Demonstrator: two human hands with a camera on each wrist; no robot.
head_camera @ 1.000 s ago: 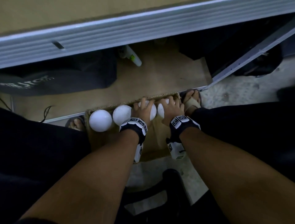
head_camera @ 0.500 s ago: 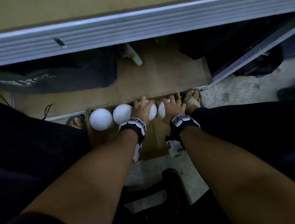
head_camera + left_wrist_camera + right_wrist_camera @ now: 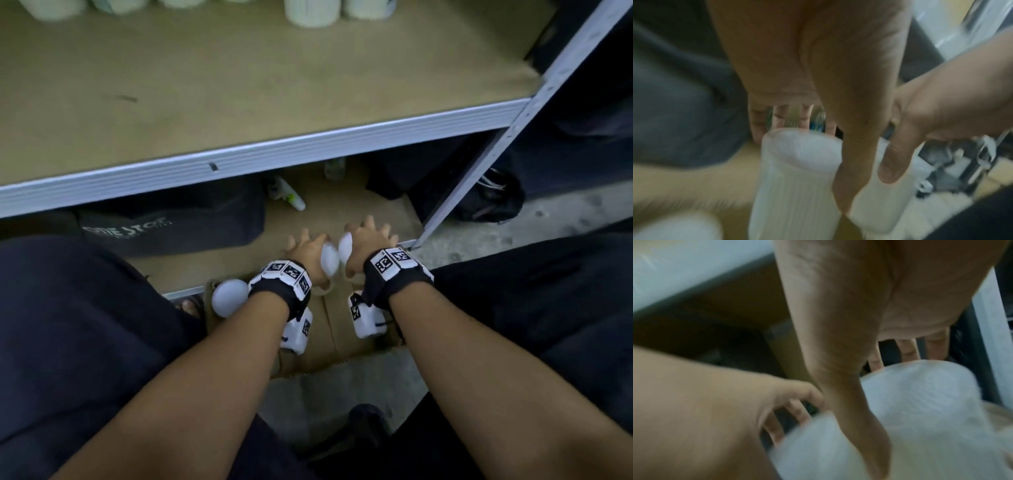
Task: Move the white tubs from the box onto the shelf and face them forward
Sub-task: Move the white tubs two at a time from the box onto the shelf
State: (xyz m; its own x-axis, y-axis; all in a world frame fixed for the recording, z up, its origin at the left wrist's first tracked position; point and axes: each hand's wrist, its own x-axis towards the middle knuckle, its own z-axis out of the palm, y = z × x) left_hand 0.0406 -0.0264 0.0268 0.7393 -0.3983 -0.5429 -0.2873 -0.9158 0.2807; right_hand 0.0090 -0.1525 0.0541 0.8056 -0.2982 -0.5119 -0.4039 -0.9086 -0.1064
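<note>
Tubs (image 3: 329,262) are gripped by curled left hand (image 3: 308,251) and right hand (image 3: 368,245), centre frame; seemingly light, rigid, best clasped round ribbed sides.

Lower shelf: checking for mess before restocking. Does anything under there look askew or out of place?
A white spray bottle lies tipped on its side on the lower shelf board, beside a dark bag. Nothing looks spilled.

2 white tubs (image 3: 330,260), faint ribbing on their sides, and another white tub (image 3: 229,297) left of them. Tan shelf board (image 3: 239,85) above, pale grey metal edge. Wrist bands (image 3: 394,267) beside the tubs are black with white, black-patterned marker squares. Brown cardboard box (image 3: 329,329) underneath.
</note>
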